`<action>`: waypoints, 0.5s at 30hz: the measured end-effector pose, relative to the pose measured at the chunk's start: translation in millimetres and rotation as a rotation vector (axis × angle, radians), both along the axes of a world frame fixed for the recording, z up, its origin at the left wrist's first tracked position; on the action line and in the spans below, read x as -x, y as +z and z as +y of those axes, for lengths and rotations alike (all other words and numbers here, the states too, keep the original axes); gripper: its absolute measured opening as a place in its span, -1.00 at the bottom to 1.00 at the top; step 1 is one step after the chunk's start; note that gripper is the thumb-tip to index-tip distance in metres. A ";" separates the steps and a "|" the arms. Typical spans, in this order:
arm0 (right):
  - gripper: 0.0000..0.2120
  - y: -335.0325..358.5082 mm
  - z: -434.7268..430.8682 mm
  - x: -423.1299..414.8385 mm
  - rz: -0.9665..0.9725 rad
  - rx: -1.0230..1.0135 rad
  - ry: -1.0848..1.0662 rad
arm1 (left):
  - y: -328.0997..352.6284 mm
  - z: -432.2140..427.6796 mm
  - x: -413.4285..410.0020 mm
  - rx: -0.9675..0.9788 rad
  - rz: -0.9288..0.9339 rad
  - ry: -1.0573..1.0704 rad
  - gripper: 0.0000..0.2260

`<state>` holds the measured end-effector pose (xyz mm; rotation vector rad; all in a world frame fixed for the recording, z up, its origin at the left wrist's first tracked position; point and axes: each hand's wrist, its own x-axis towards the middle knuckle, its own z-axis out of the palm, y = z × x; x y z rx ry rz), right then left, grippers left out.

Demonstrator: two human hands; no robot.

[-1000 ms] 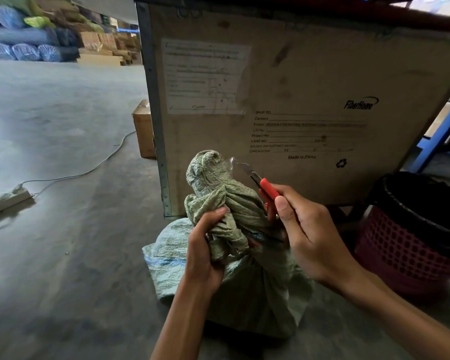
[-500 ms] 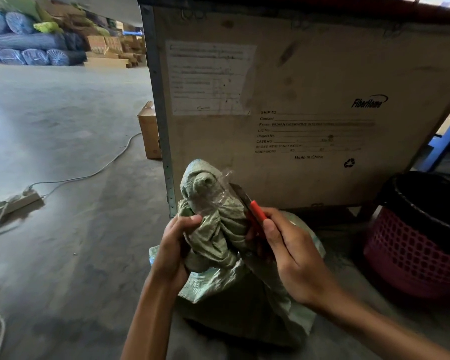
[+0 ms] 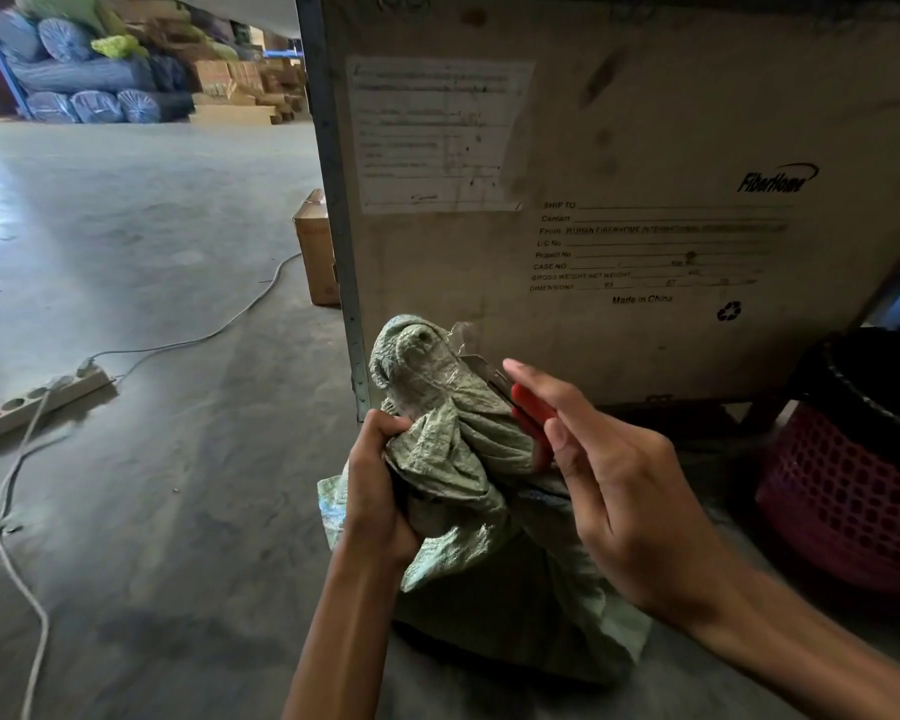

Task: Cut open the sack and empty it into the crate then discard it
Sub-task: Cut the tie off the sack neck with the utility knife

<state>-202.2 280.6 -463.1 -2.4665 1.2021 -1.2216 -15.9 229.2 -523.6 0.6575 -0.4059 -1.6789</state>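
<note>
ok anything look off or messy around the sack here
Nothing is spilled or torn. The sack is bunched at the neck, gripped by the left hand, with the red cutter in the right hand at the clear tape. The one untidy thing is the power strip, whose cable trails loose across the floor.

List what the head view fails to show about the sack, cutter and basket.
- Sack contents: hidden by its cloth.
- Cutter blade tip: hidden behind the sack's bunched neck and clear tape; the right hand covers the handle.
- Basket: cut off by the right edge; inside too dark.
- Faded label: too blurred to read.
</note>
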 end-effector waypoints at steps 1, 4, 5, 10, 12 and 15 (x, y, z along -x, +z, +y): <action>-0.56 0.9 -0.5 -0.4 0.014 0.006 -0.011 | 0.6 -0.2 2.7 0.011 0.017 -0.016 -0.25; -0.56 4.0 -1.3 -2.0 0.029 0.021 -0.032 | 2.5 0.7 10.8 0.039 0.041 -0.068 -0.16; -0.56 4.2 -1.9 -2.4 0.029 0.015 -0.027 | 3.3 1.6 13.4 0.042 0.053 -0.085 -0.16; -0.56 1.6 -4.5 -6.9 0.001 -0.042 -0.009 | 9.2 6.3 23.3 0.040 0.067 -0.082 -0.45; -0.58 0.8 -5.3 -6.7 -0.021 -0.034 -0.027 | 10.4 7.6 25.5 0.028 0.058 -0.055 -0.55; -0.59 -0.1 -6.7 -6.6 -0.052 -0.035 -0.038 | 10.5 7.2 27.5 0.035 0.068 -0.042 -0.54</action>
